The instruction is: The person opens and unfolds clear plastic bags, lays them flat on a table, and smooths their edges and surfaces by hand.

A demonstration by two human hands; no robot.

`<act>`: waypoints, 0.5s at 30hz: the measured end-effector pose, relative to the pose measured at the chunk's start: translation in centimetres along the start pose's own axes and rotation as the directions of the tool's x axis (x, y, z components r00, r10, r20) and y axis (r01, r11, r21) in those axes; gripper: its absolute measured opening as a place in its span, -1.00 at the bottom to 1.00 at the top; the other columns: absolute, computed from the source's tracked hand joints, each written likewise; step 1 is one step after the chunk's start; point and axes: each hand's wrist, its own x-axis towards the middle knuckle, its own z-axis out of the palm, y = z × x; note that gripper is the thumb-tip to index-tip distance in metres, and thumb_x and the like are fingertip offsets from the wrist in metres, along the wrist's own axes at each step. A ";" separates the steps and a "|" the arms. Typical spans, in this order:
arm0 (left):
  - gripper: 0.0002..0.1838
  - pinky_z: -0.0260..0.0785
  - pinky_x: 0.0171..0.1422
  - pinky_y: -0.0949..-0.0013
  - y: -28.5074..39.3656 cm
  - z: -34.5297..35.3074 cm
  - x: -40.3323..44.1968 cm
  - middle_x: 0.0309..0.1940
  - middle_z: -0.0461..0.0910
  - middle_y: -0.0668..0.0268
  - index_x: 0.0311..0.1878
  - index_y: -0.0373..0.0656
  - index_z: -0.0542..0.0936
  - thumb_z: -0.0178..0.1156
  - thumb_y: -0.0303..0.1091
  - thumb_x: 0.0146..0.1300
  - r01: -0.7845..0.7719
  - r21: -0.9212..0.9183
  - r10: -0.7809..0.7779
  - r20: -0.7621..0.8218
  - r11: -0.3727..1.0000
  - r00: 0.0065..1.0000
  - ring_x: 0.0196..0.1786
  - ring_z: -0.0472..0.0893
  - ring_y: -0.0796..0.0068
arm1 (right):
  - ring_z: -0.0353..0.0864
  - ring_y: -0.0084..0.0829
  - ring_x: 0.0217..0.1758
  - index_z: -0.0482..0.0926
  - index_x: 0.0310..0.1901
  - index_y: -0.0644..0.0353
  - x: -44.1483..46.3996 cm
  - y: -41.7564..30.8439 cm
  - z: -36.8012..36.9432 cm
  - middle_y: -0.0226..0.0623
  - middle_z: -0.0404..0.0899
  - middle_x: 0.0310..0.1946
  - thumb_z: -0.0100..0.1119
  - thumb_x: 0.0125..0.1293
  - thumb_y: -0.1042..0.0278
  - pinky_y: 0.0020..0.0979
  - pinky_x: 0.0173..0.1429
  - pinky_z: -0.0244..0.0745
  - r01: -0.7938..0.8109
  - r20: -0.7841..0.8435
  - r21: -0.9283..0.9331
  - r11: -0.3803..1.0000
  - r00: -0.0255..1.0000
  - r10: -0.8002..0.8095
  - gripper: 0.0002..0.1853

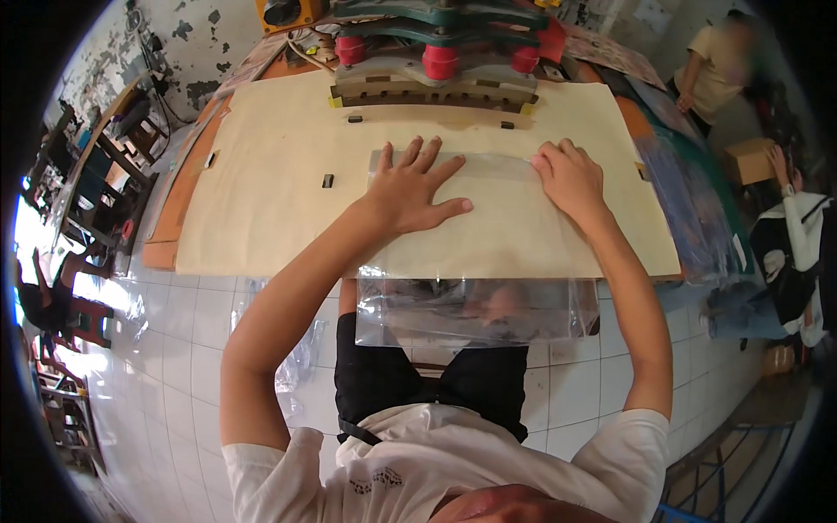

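Observation:
A clear plastic sheet (pixel 497 235) lies on the pale board (pixel 261 192) and hangs over the board's front edge above my lap. My left hand (pixel 417 187) rests flat on its upper left part, fingers spread. At the sheet's upper right corner, my right hand (pixel 568 174) has its thumb and fingers pinched together on the edge. Beyond both hands stands a machine with a dark toothed bar (pixel 436 94) and red knobs (pixel 440 63).
Small black blocks (pixel 328 181) are fixed on the board. Clear plastic sheets (pixel 697 209) lie at the table's right side. A person (pixel 717 70) stands at the back right; another person (pixel 793 253) is at the far right. A cardboard box (pixel 750 160) is near them.

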 end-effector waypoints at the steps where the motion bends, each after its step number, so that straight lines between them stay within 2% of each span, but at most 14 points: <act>1: -0.11 -0.21 0.60 -0.35 0.0 0.1 0.0 0.58 0.08 -0.06 0.55 0.17 0.27 -0.08 0.51 0.29 -0.005 -0.003 0.005 -0.001 1.000 1.000 0.62 0.03 -0.14 | 0.64 -0.06 -0.06 0.62 -0.11 0.07 0.1 -0.3 -0.2 -0.18 0.60 -0.17 0.09 0.44 0.09 -0.04 -0.04 0.55 -0.004 0.000 -0.005 1.000 1.000 0.004 -0.75; 3: -0.13 -0.21 0.59 -0.35 0.0 0.4 0.0 0.57 0.09 -0.06 0.54 0.17 0.29 -0.08 0.49 0.31 -0.006 0.020 0.007 -0.020 1.000 1.000 0.62 0.04 -0.15 | 0.54 -0.07 0.16 0.60 0.09 0.17 0.3 -1.3 -0.1 -0.13 0.57 0.08 0.04 0.46 0.03 -0.05 0.20 0.45 0.121 0.016 -0.002 0.993 0.993 -0.121 -0.59; 5: -0.14 -0.20 0.59 -0.35 -0.1 0.5 0.0 0.57 0.09 -0.05 0.54 0.16 0.29 -0.07 0.48 0.31 -0.017 0.017 0.018 -0.025 1.000 1.000 0.62 0.05 -0.15 | 0.37 -0.10 0.41 0.43 0.33 0.26 0.6 -2.8 0.5 -0.09 0.42 0.35 -0.05 0.50 -0.08 -0.06 0.48 0.22 0.347 0.067 0.085 0.934 0.933 -0.353 -0.39; 6: -0.14 -0.20 0.59 -0.36 -0.1 0.5 0.0 0.57 0.10 -0.05 0.54 0.16 0.30 -0.06 0.47 0.32 -0.018 0.015 0.019 -0.036 1.000 0.999 0.62 0.05 -0.14 | 0.37 -0.10 0.41 0.43 0.33 0.26 0.3 -3.8 1.0 -0.09 0.42 0.35 -0.05 0.50 -0.08 -0.06 0.48 0.22 0.335 0.069 0.084 0.938 0.938 -0.341 -0.39; 8: -0.14 -0.20 0.59 -0.35 0.1 0.1 0.0 0.57 0.10 -0.05 0.54 0.15 0.30 -0.05 0.47 0.31 -0.019 0.012 0.020 -0.030 1.000 0.999 0.62 0.05 -0.13 | 0.16 -0.15 0.60 0.26 0.47 0.24 -0.2 -5.1 2.2 -0.05 0.25 0.49 -0.12 0.55 -0.07 -0.10 0.63 0.00 0.464 0.107 0.139 0.875 0.871 -0.479 -0.35; 12: -0.08 -0.24 0.59 -0.35 0.1 0.0 0.0 0.56 0.11 -0.07 0.54 0.13 0.30 -0.06 0.52 0.27 -0.005 0.003 0.005 -0.022 1.000 1.000 0.62 0.05 -0.13 | 0.04 -0.21 0.65 0.14 0.54 0.19 -1.2 -3.8 2.2 -0.12 0.14 0.56 -0.17 0.57 -0.13 -0.11 0.67 -0.12 0.334 0.229 0.192 0.923 0.899 -0.373 -0.30; 15: -0.08 -0.23 0.59 -0.35 0.0 0.2 0.1 0.56 0.12 -0.06 0.53 0.12 0.32 -0.06 0.53 0.26 -0.003 0.000 0.003 -0.028 1.000 1.000 0.61 0.06 -0.12 | 0.02 -0.24 0.66 0.18 0.53 0.16 -1.6 -2.4 1.7 -0.21 0.13 0.57 -0.18 0.56 -0.15 -0.11 0.68 -0.15 0.291 0.194 0.107 0.951 0.932 -0.307 -0.31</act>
